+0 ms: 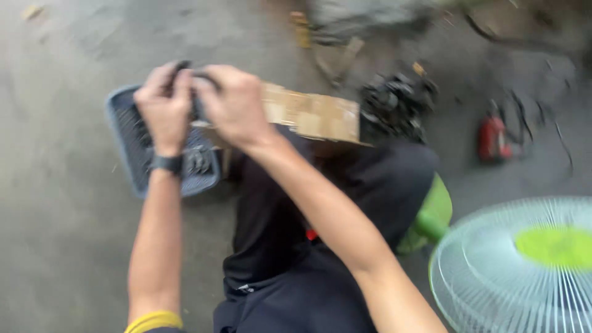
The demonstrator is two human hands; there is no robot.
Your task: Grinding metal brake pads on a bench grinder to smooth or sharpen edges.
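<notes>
From the head view, your left hand [163,108] and right hand [234,105] meet in the upper left of the frame, both curled tight around one small dark part [196,92], fingers closed with little gap. The blur hides what the part is. You look to be working it between your hands, twisting or prying; any next move calls for a firm grip from both. Just below sits a blue-grey slatted tray [126,132], with a cardboard sheet [311,114] to its right across your dark-clothed knee.

Motion blur hides the small dark part [191,92] both hands grip.
</notes>
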